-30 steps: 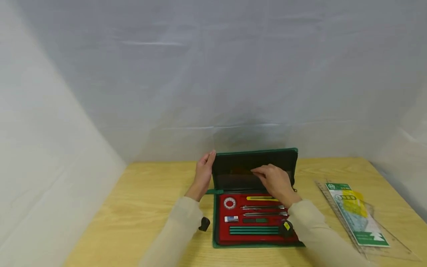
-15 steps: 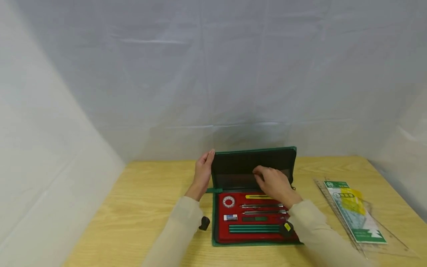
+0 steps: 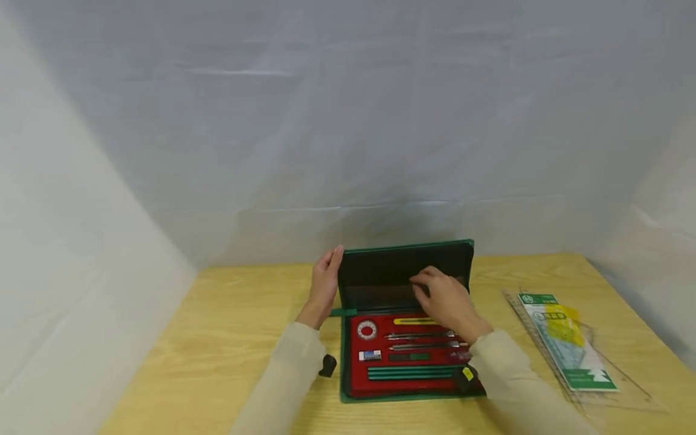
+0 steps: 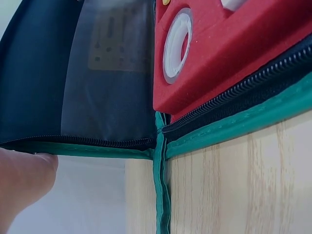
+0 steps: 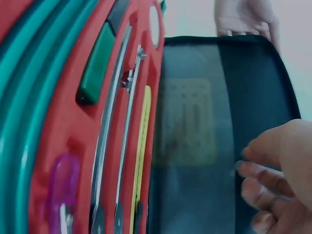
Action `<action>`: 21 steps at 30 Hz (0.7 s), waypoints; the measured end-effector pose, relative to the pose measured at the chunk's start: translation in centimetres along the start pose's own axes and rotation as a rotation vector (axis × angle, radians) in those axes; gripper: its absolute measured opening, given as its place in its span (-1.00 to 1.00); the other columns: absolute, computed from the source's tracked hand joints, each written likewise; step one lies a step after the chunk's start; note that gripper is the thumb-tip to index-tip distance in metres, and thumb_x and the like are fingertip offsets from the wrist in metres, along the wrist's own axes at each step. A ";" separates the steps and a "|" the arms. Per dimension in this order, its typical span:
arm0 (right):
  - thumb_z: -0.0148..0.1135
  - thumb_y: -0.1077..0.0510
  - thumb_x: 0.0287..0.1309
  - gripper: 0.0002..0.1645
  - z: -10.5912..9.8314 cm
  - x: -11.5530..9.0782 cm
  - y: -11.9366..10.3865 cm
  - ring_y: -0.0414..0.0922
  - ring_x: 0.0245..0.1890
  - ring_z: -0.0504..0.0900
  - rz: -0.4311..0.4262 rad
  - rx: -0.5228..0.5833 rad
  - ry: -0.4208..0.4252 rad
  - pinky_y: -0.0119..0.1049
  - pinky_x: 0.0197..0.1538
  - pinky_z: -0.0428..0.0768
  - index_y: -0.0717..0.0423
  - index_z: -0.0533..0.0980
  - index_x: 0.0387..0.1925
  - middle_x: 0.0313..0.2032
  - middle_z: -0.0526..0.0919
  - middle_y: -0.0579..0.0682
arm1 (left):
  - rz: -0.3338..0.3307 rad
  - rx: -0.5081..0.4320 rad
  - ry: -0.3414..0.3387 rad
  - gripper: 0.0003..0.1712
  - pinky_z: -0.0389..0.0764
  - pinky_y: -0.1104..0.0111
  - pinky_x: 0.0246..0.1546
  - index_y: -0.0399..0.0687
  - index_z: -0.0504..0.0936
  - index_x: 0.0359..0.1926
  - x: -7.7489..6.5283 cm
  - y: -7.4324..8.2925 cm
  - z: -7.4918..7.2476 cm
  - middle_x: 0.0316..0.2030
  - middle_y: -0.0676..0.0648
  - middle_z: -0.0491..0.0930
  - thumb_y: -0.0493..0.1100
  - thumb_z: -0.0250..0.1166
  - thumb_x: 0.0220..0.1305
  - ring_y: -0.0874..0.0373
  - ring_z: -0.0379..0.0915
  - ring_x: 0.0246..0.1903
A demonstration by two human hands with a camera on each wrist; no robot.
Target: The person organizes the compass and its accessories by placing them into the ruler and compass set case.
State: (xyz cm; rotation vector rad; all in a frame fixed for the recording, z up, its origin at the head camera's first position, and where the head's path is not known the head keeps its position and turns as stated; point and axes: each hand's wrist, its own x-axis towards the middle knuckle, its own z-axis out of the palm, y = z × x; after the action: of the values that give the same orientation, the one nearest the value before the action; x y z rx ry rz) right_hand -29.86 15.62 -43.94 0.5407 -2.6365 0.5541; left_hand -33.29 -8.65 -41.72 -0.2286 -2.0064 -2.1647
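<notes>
Meanwhile the left hand (image 3: pixel 325 281) still steadies the case lid (image 3: pixel 405 266) upright; the right hand's (image 3: pixel 443 300) curled fingertips have slid along its mesh pocket (image 3: pixel 380 296), holding nothing.

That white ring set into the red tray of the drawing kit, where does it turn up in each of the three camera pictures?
Head: white ring at the red tray's far left corner, below the raised lid.
Left wrist: white ring top centre, seen edge-on.
Right wrist: white ring near the top, a narrow sliver.
Shared landmark: the tray beside the dark lid.
</notes>
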 end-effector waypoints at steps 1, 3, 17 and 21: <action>0.14 0.07 0.13 -0.76 -0.1 -0.1 0.2 -0.22 -0.45 0.51 -0.014 0.012 0.027 -0.29 -0.43 0.49 -0.01 0.57 -0.15 -0.15 0.55 -0.04 | -0.001 0.000 -0.003 -0.57 0.19 0.27 -0.19 -0.26 0.27 -0.50 0.0 0.0 -0.2 -0.49 -0.07 0.14 0.03 0.03 0.31 0.06 0.12 -0.32; 0.14 0.08 0.13 -0.77 -0.5 -0.4 0.4 -0.24 -0.44 0.51 -0.040 0.043 0.072 -0.30 -0.42 0.50 -0.02 0.57 -0.17 -0.16 0.55 -0.06 | -0.008 -0.002 0.000 -0.59 0.20 0.27 -0.16 -0.20 0.28 -0.50 0.1 0.1 -0.5 -0.47 -0.07 0.16 0.03 0.03 0.31 0.06 0.13 -0.30; 0.02 -0.01 0.24 -0.70 -4.5 -5.2 6.5 -0.26 -0.51 0.39 0.099 0.104 0.086 -0.35 -0.59 0.35 -0.01 0.54 -0.10 -0.07 0.54 0.05 | -0.006 -0.016 0.026 -0.58 0.20 0.30 -0.09 -0.24 0.28 -0.48 0.0 0.5 -1.9 -0.43 -0.08 0.16 0.04 0.04 0.29 0.09 0.13 -0.25; -0.06 -0.03 0.28 -0.64 -5.5 -7.3 8.5 -0.22 -0.56 0.35 0.189 0.090 0.062 -0.31 -0.59 0.34 0.05 0.50 -0.04 -0.05 0.51 0.12 | -0.001 -0.013 0.035 -0.57 0.18 0.29 -0.14 -0.22 0.25 -0.51 -0.2 0.6 -2.2 -0.49 -0.06 0.12 0.04 0.04 0.30 0.08 0.10 -0.31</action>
State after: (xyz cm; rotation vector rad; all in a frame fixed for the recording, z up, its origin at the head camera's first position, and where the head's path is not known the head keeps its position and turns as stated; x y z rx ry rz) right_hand -25.82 27.35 -45.01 0.2969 -2.6293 0.7378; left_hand -32.91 -10.84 -41.39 -0.1900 -1.9748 -2.1670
